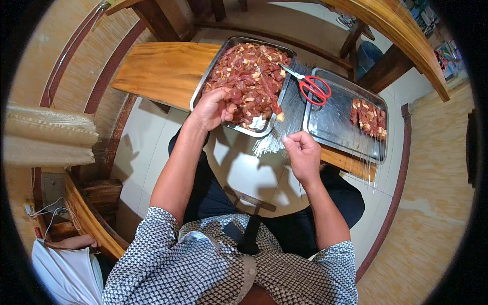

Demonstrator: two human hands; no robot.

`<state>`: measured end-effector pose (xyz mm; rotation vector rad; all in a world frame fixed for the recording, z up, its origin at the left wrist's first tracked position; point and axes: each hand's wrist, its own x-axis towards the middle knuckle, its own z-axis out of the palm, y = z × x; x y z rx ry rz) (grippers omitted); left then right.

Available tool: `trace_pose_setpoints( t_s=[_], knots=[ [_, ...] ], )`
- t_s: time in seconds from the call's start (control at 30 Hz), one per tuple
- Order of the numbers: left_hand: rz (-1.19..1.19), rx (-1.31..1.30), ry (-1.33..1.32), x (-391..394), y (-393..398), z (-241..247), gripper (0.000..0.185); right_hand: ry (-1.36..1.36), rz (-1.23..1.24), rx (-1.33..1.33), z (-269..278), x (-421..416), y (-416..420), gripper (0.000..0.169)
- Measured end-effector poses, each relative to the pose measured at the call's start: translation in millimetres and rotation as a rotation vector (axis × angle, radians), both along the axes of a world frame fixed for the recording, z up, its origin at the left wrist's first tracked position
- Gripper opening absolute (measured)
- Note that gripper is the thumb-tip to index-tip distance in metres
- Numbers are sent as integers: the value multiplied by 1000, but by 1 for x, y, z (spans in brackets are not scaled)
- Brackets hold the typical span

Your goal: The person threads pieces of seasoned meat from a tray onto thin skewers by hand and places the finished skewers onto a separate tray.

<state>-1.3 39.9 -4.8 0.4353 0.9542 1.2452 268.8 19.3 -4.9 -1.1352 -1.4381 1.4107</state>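
Note:
My left hand (214,109) is over the near left side of a metal tray (195,100) heaped with raw meat pieces (244,72). Its fingertips pinch a dark red piece of meat (235,96). Below and to the right, my right hand (305,154) grips a thin metal skewer (301,190). Threaded meat (271,95) with a pale chunk near its lower end slants up over the tray's right rim, the bare tip beyond it. Between the trays lies a thick bundle of loose metal skewers (288,110).
Red-handled scissors (314,89) lie across the bundle and a second metal tray (328,126), which holds several loaded skewers (368,119). Both trays stand on a wooden bench (167,70). Another person's arm (74,242) shows lower left. A wooden table (404,34) edges the top right.

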Motion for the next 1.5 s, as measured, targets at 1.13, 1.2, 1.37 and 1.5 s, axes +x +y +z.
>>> trace_pose_setpoints(
  t_s=[1.13,1.2,1.37,1.5],
  knots=[
    [-8,86,1433,-19,1,9,12,-114,-83,36,-2,4,8,9],
    [-35,115,1467,-28,-3,-4,9,-112,-69,25,-1,4,8,8],
    [-331,283,1784,-12,-8,-10,20,-101,-74,-92,-2,-3,5,7],
    [-502,182,1902,6,5,-7,28,-129,-106,-124,-6,-4,8,8]
  ],
)
